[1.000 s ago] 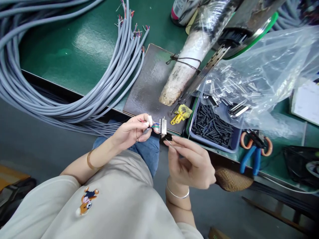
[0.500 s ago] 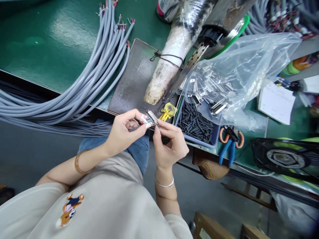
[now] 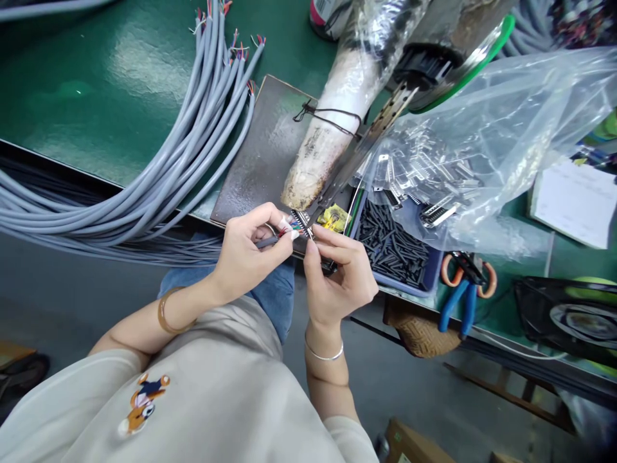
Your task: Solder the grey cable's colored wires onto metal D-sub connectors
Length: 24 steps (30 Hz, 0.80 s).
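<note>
My left hand (image 3: 253, 254) is closed on a grey cable (image 3: 267, 242). Fine coloured wires (image 3: 295, 229) fan out of its end past my thumb and forefinger, which have white coverings at the tips. Between finger and thumb, my right hand (image 3: 340, 273) pinches the near end of a small metal multi-pin connector (image 3: 303, 218). The wire ends meet the connector's pin side; whether each one is joined cannot be made out. Just above the connector are a dark metal bar (image 3: 357, 154) and the stained end of a plastic-wrapped white tube (image 3: 308, 173).
Many grey cables (image 3: 164, 167) drape over the bench's left side. At right stand a blue tray (image 3: 431, 280) of short black tubes, a clear bag (image 3: 506, 154) of connectors, blue-handled pliers (image 3: 456, 305) and a fan (image 3: 569, 315). Yellow sponge-like material (image 3: 337, 217) lies beside my right fingers.
Both hands have shifted slightly right in view with the cable and connector. The connector now sits closer under the metal bar and tube end. The view has shifted somewhat.
</note>
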Motion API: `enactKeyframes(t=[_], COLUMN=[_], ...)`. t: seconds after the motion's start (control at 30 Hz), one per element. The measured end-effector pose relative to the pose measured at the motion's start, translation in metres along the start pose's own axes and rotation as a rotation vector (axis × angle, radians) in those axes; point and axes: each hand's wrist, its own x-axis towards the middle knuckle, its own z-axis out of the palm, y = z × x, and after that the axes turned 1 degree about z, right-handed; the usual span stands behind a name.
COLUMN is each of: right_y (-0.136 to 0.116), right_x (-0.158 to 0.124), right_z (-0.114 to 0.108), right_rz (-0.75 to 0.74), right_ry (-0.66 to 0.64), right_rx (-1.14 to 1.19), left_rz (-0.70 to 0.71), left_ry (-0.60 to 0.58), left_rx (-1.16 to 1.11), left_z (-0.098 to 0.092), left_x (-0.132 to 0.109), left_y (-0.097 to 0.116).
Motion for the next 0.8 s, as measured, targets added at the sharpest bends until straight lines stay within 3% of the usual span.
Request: enactKeyframes(t=[0.27,0.5,0.67,0.8], right_y=[-0.0057,-0.0021,-0.002,-0.0035], right_x=[0.0086,0.0008,0.0011,0.0035], right_z=[-0.0013,-0.0036,-0.0045,-0.0034], right_rz=[-0.018,-0.099,-0.031,-0.031], right_ry=[0.011,-0.021,-0.022,-0.021], right_rx=[-0.037,-0.08,-0.057,-0.054], left_rz=[0.023,-0.074,-0.127,-0.072], left_ry=[-0.006,-0.05,-0.059,-0.012], left_rx=[-0.011,-0.052,-0.1,-0.069], left_z=[-0.0006,-0.0023,-0.0034,-0.001], left_x=[0.0021,0.0019,0.0,-0.0012], left_y=[0.0053,0.0029,0.0022,0.003])
